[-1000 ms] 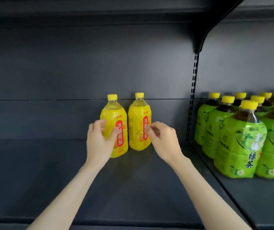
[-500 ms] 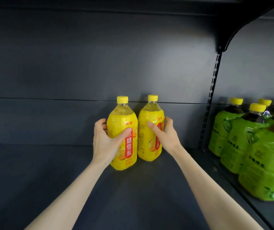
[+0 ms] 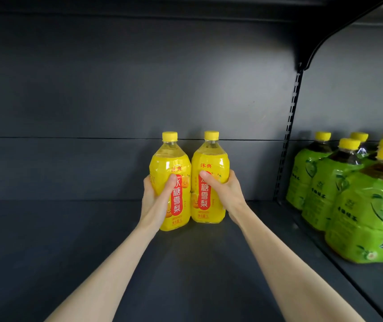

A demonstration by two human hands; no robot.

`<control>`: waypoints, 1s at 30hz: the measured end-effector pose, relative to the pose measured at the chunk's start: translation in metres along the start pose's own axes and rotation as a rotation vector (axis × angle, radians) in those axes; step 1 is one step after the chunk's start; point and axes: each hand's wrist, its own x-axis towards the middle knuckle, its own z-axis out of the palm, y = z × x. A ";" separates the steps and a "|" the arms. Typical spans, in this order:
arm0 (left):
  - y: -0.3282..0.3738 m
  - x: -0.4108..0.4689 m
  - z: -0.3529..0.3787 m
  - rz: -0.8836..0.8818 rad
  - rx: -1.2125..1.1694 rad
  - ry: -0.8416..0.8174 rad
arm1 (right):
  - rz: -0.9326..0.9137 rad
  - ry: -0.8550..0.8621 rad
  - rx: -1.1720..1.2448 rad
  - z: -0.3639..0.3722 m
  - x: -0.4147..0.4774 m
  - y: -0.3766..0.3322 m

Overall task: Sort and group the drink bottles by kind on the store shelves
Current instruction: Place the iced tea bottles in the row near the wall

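Step in hand judged as grouping the yellow pear drinks. Found left yellow bottle (image 3: 169,163) and right yellow bottle (image 3: 210,159) upright on the shelf (image 3: 93,252), touching side by side, well left of the slotted upright (image 3: 289,135). Noted left hand (image 3: 154,203) with grip wrapped round the left one, thumb across the label. Noted right hand (image 3: 225,196) curled likewise round the right one. Recorded green tea bottles (image 3: 313,177) massed just right of the upright. Next, probably: seating the pair square, labels forward, then releasing without tipping either. Unable to see the fingers behind both bottles. Unable to tell whether both bases rest fully on the shelf. Lost the rightmost green bottles at the frame edge.
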 end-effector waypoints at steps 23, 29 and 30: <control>0.116 -0.273 0.212 0.134 -0.212 -0.279 | -0.313 0.471 0.015 -0.306 -0.285 -0.055; 0.123 -0.350 0.307 0.117 -0.216 -0.389 | -0.271 0.581 -0.007 -0.421 -0.341 -0.049; 0.126 -0.354 0.320 0.120 -0.203 -0.392 | -0.271 0.588 -0.007 -0.435 -0.342 -0.050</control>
